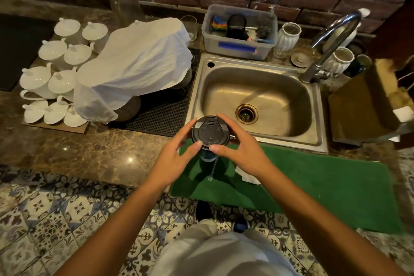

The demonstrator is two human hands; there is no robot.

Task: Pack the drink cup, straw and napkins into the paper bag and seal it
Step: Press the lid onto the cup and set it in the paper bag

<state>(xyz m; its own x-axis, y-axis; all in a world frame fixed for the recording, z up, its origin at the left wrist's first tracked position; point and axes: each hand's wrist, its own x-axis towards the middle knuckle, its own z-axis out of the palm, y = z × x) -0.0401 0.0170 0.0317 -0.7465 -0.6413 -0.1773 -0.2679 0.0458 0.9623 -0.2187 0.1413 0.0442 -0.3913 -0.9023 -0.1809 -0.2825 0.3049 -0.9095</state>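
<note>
Two hands, left hand (177, 154) and right hand (240, 148), are clasping one black-lidded drink cup (210, 133). One straw (212, 169) and one napkin wad (247, 176) are lying on the green mat (313, 186) at the marble worktop's (89, 152) front edge, before a steel sink (257, 96).

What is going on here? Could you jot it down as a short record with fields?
place: stone counter beside a steel sink
hands: left hand and right hand both grip the black lid of the drink cup
cup: upright on the green mat
straw: clear straw on the mat by the cup
napkins: white napkins under the right wrist
bag: brown paper bag right of the sink, nothing visibly packed yet
</note>
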